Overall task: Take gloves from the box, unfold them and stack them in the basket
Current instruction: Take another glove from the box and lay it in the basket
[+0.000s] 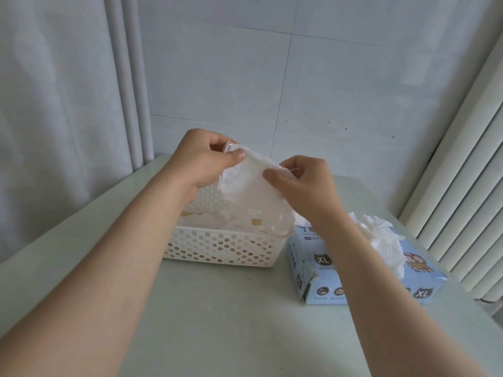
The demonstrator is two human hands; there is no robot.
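Above the basket (pixel 217 246), the glove (pixel 245 183) is hanging as a thin, translucent sheet, partly spread, its lower edge drooping toward the basket's right rim. The left hand (pixel 201 159) is pinching the top corner between thumb and fingers, and the right hand (pixel 302 180) is pinching the opposite edge. The hands are sitting close together, each clamped on the film.

Inside the basket more pale film is lying, probably gloves already stacked, though the layers are hard to tell apart. Just right of the basket the box (pixel 321 268) is resting on the table (pixel 217 308), with a crumpled tuft (pixel 381 238) poking from its top.

The film looks flimsy and clingy, so pulling the hands apart sharply is likely to stretch or tear it. Lowered from here, it could end up draped over the basket's right rim. On release it may also stick to the fingers and drag the stack out of order
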